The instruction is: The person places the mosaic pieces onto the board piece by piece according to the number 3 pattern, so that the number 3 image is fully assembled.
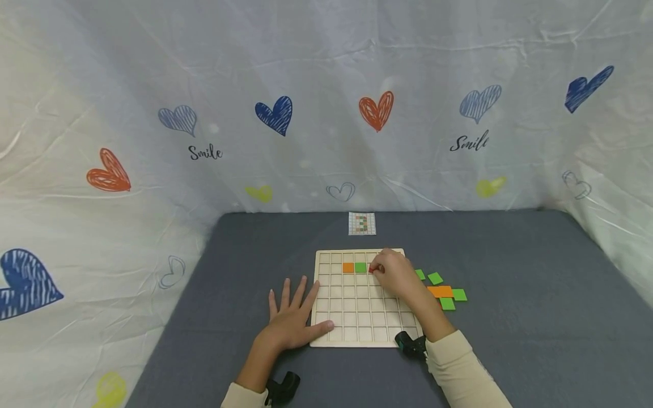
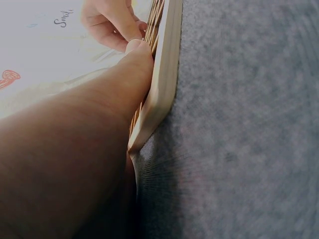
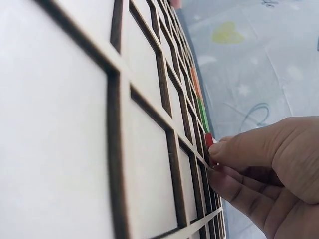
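Observation:
A wooden grid board [image 1: 357, 334] lies flat on the grey table. Near its far edge, an orange tile [image 1: 348, 267] and a green tile [image 1: 360, 267] sit side by side in one row. My right hand [image 1: 395, 275] pinches a red tile [image 3: 209, 140] between thumb and fingers, at the cell just right of the green one; the fingers partly hide it. With fingers spread and straight, my left hand [image 1: 291, 323] rests at the board's left edge, its thumb over the near-left part of the grid.
Loose green tiles [image 1: 459, 294] and orange tiles [image 1: 441, 291] lie to the right of the board, partly behind the right forearm. A small printed pattern card [image 1: 362, 224] lies beyond the board at the table's far edge. A white curtain with hearts [image 1: 275, 116] hangs behind.

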Tool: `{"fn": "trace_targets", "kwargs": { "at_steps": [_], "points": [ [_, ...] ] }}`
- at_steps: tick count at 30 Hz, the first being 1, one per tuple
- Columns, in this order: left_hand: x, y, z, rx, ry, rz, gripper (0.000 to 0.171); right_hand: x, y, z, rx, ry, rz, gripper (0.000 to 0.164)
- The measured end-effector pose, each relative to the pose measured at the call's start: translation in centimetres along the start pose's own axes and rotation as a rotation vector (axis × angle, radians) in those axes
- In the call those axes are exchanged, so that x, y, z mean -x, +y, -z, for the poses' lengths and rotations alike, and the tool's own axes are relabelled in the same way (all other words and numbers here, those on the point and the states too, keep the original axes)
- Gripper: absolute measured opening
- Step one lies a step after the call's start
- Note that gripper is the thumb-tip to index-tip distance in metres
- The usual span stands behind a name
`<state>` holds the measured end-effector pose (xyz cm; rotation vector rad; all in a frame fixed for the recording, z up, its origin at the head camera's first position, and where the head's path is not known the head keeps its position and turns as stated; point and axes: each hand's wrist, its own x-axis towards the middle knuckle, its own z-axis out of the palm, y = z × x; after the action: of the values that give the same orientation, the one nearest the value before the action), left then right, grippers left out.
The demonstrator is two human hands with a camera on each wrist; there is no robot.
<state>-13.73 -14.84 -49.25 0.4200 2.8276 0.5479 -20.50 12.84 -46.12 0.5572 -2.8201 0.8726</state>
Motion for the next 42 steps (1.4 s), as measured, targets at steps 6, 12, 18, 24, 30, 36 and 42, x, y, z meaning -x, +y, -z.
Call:
{"fn": "trace_targets", "kwargs": {
  "at_steps": [6,12,18,24,30,36,42],
  "points": [
    [-0.1,-0.2,-0.2,0.007,0.011,-0.001,0.103,0.1,-0.3,0.2,-0.001,-0.05,0.009,0.014],
    [0.0,-0.1,-0.1,0.006,0.015,-0.006,0.103,0.3,-0.4,0.5,-0.017,-0.053,0.025,0.015],
    [-0.1,-0.2,-0.2,0.0,0.015,-0.006,0.103,0.4,-0.3,0.7,-0.019,-0.052,0.021,0.014],
    [-0.1,-0.2,-0.3,-0.005,0.017,-0.007,0.103,0.6,-0.6,1.1,0.047,-0.087,0.108,0.014],
    [-0.1,-0.2,-0.3,-0.006,0.018,-0.007,0.103,1.1,-1.6,1.9,0.16,-0.26,0.098,0.013],
    [-0.1,-0.1,-0.2,0.003,0.019,-0.007,0.103,1.6,-2.2,2.7,0.173,-0.365,0.028,0.021],
    [-0.1,-0.1,-0.2,0.0,0.021,-0.009,0.103,1.8,-2.2,2.8,0.153,-0.36,0.049,0.022]
  ]
}}
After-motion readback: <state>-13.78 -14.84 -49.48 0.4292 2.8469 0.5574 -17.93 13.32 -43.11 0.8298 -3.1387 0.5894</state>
